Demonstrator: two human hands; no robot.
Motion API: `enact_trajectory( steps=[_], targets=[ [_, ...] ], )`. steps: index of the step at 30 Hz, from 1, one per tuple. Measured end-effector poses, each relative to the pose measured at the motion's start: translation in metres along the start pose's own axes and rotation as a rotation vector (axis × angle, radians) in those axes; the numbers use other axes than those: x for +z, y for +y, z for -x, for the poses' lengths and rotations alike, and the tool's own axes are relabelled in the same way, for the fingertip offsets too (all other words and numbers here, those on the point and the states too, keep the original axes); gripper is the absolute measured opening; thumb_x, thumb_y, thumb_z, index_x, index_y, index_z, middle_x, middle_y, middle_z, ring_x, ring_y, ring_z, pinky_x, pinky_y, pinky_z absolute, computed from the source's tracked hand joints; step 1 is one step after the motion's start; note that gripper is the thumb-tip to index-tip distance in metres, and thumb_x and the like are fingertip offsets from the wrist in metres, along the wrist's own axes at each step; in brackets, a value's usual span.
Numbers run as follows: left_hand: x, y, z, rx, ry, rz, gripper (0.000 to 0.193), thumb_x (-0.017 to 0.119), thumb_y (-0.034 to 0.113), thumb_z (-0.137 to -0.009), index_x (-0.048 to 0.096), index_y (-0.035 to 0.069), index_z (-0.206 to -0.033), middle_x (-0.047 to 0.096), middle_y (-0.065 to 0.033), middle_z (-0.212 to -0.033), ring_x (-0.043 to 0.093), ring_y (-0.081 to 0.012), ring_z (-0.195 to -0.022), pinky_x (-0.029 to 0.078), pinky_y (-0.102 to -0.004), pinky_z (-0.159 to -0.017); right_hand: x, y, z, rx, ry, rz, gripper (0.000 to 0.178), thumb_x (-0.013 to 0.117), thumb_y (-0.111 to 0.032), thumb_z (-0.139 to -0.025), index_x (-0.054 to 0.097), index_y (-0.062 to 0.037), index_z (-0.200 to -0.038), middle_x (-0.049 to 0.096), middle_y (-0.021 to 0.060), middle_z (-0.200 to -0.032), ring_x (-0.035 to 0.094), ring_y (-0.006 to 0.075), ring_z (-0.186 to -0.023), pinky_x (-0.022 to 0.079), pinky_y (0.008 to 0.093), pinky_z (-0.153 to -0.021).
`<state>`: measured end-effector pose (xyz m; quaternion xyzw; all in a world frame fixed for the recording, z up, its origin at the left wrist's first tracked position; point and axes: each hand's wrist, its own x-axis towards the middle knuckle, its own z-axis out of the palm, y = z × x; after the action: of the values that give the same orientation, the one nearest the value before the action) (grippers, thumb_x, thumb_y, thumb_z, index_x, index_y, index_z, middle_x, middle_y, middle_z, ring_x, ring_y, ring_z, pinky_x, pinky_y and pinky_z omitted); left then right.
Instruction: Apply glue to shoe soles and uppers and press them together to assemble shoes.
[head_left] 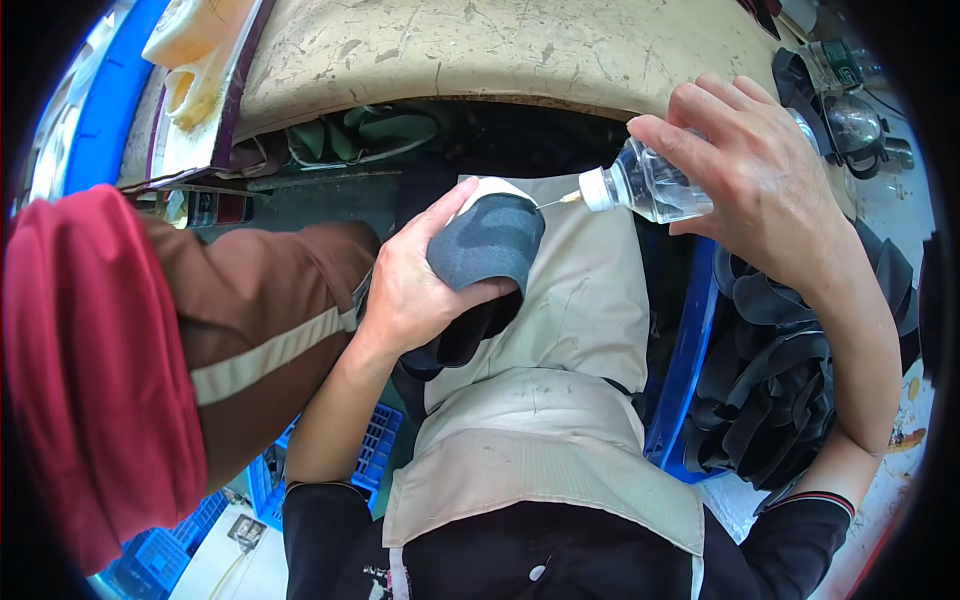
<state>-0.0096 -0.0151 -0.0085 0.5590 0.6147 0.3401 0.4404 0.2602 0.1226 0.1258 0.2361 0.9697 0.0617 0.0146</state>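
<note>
My left hand is closed round a dark grey fabric shoe upper, holding it above my lap. A whitish rim shows along the upper's far edge. Clear plastic bottle in my right hand, tipped sideways with its white cap pointing left; some clear liquid is visible inside. From the cap sticks a thin needle nozzle, whose tip is at or very close to the upper's right edge. Whether it touches, I cannot tell. The upper's lower part drops into dark shadow beneath my left wrist.
A worn cream worktable spans the far side. To my right, a blue bin holds several black curved pieces. Another person's brown-trousered leg is close on my left. Blue crates stand low at left; stained plastic containers sit far left.
</note>
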Motion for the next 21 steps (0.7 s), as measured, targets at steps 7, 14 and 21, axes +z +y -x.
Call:
enact_trajectory(
  steps=[7,14,21],
  targets=[
    [0.002,0.0,-0.007,-0.005,0.027,0.057,0.089,0.093,0.006,-0.063,0.057,0.005,-0.145,0.072,-0.0117,-0.126,0.07,-0.0232,-0.109,0.051,-0.0313,-0.098,0.008,0.001,0.004,-0.023,0.034,0.009,0.077,0.096,-0.009,-0.045,0.064,-0.012,-0.115,0.056,0.0038,-0.101,0.052,0.0229,-0.09,0.044,0.0343,-0.082],
    [-0.006,0.011,-0.008,0.038,0.026,0.092,0.088,0.091,0.004,-0.064,0.057,0.005,-0.145,0.072,-0.0103,-0.125,0.069,-0.0214,-0.107,0.051,-0.0304,-0.099,-0.001,0.005,0.002,0.005,0.027,-0.046,0.078,0.096,-0.011,-0.045,0.064,-0.0111,-0.117,0.058,0.0048,-0.099,0.053,0.0237,-0.089,0.045,0.035,-0.083],
    [-0.028,0.04,-0.002,0.093,0.087,0.111,0.086,0.086,0.0,-0.066,0.055,0.004,-0.146,0.069,-0.0117,-0.132,0.067,-0.0236,-0.114,0.049,-0.0306,-0.101,-0.031,0.036,-0.002,0.109,0.078,-0.173,0.076,0.093,-0.012,-0.054,0.063,-0.0087,-0.124,0.064,0.0062,-0.109,0.06,0.0259,-0.097,0.048,0.0357,-0.088]
  ],
)
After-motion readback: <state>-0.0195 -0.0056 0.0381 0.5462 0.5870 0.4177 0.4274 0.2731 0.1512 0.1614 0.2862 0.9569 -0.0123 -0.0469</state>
